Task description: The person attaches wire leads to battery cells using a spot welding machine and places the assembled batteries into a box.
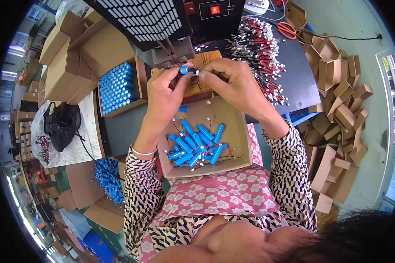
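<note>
Head view: left hand (pixel 164 94) pinches blue battery (pixel 184 70), end facing up, near machine tips (pixel 174 60). Right hand (pixel 232 83) closed on tiny white wire plug (pixel 197 72) beside battery. Looks like joining step. Next needs steady hold, wire touching battery end.

Both forearms in patterned sleeves rising from the lower edge, left hand (pixel 162 94) raised with wrist bare but for a thin bangle, right hand (pixel 233 83) arched beside it, fingers (pixel 206 74) of both pinched together, fingertips nearly touching
</note>
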`<state>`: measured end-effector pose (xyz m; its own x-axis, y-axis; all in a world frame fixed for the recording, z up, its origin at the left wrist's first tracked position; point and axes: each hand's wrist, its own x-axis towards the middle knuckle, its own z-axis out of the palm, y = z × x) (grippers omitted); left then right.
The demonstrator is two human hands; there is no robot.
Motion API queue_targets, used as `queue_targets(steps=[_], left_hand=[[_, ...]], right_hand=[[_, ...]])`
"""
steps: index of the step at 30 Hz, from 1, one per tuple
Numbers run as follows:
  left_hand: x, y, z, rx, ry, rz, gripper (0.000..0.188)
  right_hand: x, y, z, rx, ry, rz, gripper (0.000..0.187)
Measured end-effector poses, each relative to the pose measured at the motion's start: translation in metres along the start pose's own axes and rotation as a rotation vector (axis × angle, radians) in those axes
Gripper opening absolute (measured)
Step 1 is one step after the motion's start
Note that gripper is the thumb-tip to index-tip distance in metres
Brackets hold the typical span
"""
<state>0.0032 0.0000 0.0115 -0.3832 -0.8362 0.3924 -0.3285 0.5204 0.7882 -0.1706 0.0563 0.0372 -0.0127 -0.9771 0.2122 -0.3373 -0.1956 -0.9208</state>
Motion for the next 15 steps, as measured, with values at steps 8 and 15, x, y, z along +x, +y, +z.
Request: queue_targets(steps=[8, 15], left_hand=[[-0.004, -0.006, -0.002, 0.042, 0.029, 0.051, 0.023], [-0.005, -0.01, -0.003, 0.015, 0.057, 0.087, 0.017]], right_hand=[[0.0, 0.02, -0.007, -0.747, 0.24, -0.161, 0.009], [-0.01, 0.031, -0.019, -1.034, 0.176, -0.011, 0.011]])
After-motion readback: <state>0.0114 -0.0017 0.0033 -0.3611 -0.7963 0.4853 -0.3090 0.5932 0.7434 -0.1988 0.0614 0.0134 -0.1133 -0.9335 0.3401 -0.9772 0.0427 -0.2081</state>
